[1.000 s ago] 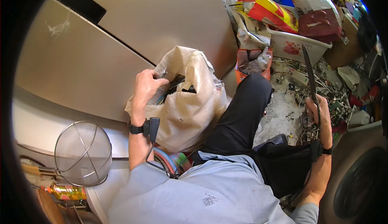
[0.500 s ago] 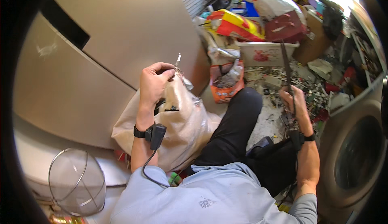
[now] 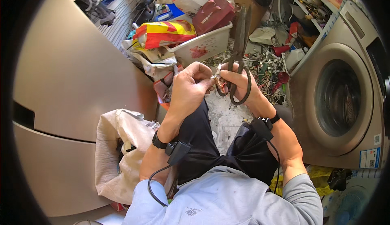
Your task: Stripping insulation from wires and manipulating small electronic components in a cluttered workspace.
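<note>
My left hand (image 3: 187, 90) is closed in a pinch on a small bundle of thin wires (image 3: 222, 86), with some red and pale strands. Close beside it, my right hand (image 3: 255, 94) grips a pair of dark metal scissors (image 3: 240, 38). Their blades point up and away from me, and the looped handles hang below the fingers. The right thumb and forefinger also meet at the wires, though how firmly they hold them I cannot tell. Left of my leg stands a cream woven sack (image 3: 134, 133), its mouth folded open with dark items partly visible inside.
Heaped wire scraps and small parts (image 3: 266, 68) cover the floor ahead. Behind them stands a white plastic bin (image 3: 215, 44) with bags on it. An orange bag (image 3: 162, 97) sits by my left knee. A washing machine (image 3: 345, 99) is at the right, a large metallic-finished cabinet (image 3: 81, 74) at the left.
My left hand has left the sack's top with the wires and come to the middle. My right hand has brought the scissors in beside it. The view has turned right.
</note>
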Demonstrator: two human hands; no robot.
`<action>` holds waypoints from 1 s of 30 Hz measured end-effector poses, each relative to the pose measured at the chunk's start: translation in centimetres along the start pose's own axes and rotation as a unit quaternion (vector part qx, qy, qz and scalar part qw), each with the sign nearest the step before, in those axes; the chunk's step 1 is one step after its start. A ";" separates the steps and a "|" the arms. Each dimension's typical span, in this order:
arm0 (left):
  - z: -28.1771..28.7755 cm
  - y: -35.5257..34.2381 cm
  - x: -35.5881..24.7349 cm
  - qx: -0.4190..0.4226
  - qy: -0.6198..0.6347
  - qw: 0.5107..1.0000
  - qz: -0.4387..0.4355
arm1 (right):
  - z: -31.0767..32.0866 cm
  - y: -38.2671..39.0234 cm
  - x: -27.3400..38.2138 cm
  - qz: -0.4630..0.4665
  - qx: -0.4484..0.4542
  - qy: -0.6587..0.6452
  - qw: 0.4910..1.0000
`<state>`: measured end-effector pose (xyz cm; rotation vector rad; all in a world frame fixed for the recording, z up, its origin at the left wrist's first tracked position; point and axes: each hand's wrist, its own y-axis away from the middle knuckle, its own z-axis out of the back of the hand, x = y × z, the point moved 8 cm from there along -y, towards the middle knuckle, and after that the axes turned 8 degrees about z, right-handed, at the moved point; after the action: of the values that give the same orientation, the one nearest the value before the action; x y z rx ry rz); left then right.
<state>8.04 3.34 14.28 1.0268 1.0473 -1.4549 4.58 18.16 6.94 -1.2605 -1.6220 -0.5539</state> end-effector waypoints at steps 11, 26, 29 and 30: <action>-7.2 -10.1 6.0 0.153 -0.002 0.978 0.141 | 9.9 -4.9 0.5 0.043 -0.092 0.071 0.992; -11.4 -18.0 13.0 0.083 0.033 0.991 0.101 | 17.4 -2.9 -3.8 0.035 -0.223 0.261 0.939; -11.3 -17.9 14.1 0.086 0.080 0.986 0.118 | 16.3 -3.6 -4.0 0.028 -0.215 0.246 0.945; -11.3 -17.8 14.5 0.084 0.107 0.983 0.120 | 16.3 -3.7 -4.0 0.026 -0.215 0.245 0.945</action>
<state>-10.43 12.31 -0.93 1.4050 0.9240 -1.2716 -5.50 28.08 -2.75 -1.3332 -1.0775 -1.1343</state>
